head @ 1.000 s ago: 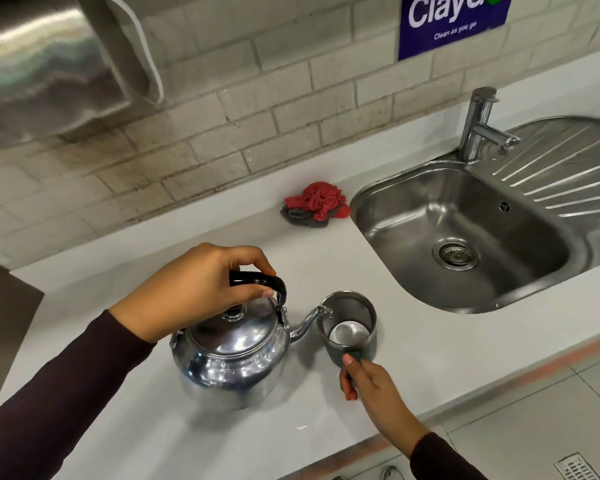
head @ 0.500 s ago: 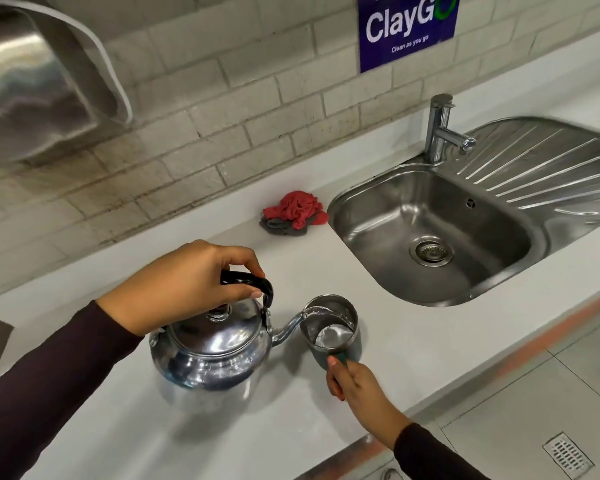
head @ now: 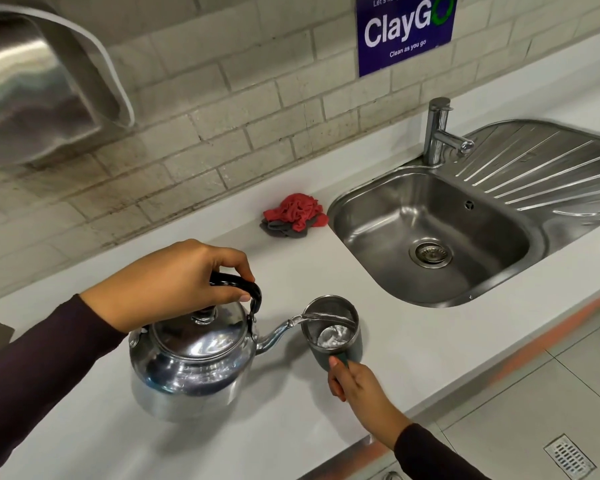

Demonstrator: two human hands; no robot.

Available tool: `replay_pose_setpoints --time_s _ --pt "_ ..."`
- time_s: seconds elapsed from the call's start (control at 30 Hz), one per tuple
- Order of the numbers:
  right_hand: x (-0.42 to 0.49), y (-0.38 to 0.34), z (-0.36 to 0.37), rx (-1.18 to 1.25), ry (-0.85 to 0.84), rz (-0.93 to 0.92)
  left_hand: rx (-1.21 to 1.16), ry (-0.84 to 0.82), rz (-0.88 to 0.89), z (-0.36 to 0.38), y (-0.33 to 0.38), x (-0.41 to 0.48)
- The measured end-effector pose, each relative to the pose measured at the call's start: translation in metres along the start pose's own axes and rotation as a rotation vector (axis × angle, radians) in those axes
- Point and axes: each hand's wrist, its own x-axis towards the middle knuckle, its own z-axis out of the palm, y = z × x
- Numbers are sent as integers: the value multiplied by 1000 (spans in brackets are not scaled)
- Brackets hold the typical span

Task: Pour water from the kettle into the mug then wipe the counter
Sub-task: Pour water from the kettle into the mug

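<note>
1. Left hand point(head: 174, 282): centre-left of the frame, palm down, fingers point(head: 229, 261) curled closed around the kettle handle point(head: 238, 284), thumb tip pressed under it.
2. Left forearm: dark sleeve, extends from the lower left corner up to the wrist.
3. Right hand point(head: 359, 386): lower centre-right, fingers closed on the mug handle point(head: 340, 362), thumb lying along its top.
4. Right forearm: dark sleeve, enters from the bottom edge, angled up and left.

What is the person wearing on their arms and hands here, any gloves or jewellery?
Both hands are bare: no gloves, rings or watch show on the left hand or the right hand. Each arm is covered to the wrist by a close-fitting long sleeve in a dark, plum-tinged fabric, plain and without visible markings: the left sleeve and the right sleeve.
</note>
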Motion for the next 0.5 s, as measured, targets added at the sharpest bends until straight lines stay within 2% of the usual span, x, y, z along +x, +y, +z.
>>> replay_pose_setpoints --time_s 0.5 --pt "2 7 2 -18 21 -16 66 -40 -44 -18 -5 -6"
